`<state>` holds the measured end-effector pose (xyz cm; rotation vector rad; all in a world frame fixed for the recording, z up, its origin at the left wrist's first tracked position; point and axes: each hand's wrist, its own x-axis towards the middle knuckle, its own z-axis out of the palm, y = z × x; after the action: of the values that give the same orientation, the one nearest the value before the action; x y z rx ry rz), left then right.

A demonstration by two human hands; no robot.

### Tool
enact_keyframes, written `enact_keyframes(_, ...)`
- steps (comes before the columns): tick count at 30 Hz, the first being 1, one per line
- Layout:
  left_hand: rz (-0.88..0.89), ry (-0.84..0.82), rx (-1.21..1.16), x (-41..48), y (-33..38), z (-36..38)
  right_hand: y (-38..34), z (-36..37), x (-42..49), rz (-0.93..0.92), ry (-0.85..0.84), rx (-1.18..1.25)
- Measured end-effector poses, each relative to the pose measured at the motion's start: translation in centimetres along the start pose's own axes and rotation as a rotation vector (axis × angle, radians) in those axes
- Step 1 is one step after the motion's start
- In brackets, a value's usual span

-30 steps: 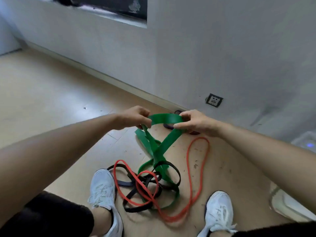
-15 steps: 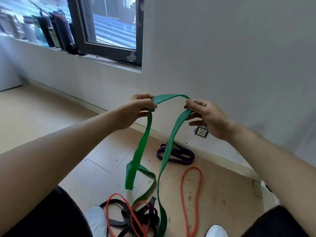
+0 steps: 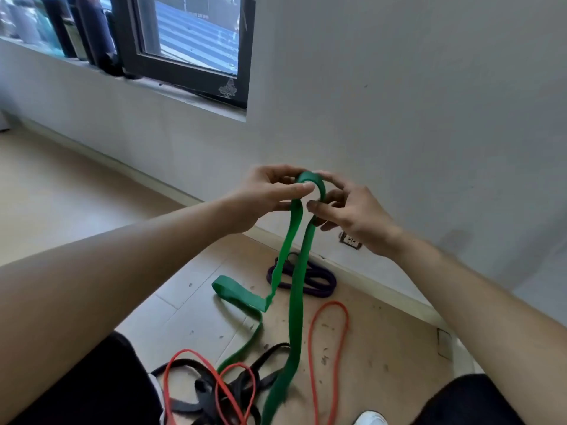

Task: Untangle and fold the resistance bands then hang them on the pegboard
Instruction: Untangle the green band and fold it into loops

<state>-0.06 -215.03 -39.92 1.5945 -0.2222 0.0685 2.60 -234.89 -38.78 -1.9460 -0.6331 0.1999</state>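
Observation:
A wide green resistance band hangs in two strands from my hands, held at chest height in front of the wall. My left hand pinches its top loop from the left and my right hand pinches it from the right, fingers close together. The band's lower part trails onto the floor, folded at the left and running into a tangle of a red band and a black band. A purple band lies coiled by the skirting board. No pegboard is in view.
A grey wall stands straight ahead with a socket low down. A dark-framed window and a sill with bottles are at upper left. My white shoe shows at the bottom edge on the wooden floor.
I have lifted the green band off the floor, and my hands have come together, narrowing the top loop. The view has tilted up toward the wall and window.

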Motion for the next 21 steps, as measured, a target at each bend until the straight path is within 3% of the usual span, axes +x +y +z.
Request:
enact_keyframes(4,-0.059,-0.032,-0.021,0.5,-0.6,0.6,-0.4,-0.8,-0.2,-0.067,-0.051,0.035)
enact_keyframes(8,-0.110,-0.213,-0.111,0.7,-0.7,1.0,-1.2,-1.9,-0.4,-0.139,-0.056,0.047)
enact_keyframes(12,-0.119,-0.273,0.008,0.7,-1.1,1.6,-1.4,-2.8,-0.9,-0.157,0.022,0.078)
enact_keyframes(15,-0.114,-0.277,0.040,0.7,-1.4,1.8,-1.4,-3.5,-1.2,-0.157,0.039,0.066)
enact_keyframes(21,-0.029,-0.109,0.270,0.8,-1.2,1.6,-0.3,-4.7,-1.9,-0.051,0.047,-0.143)
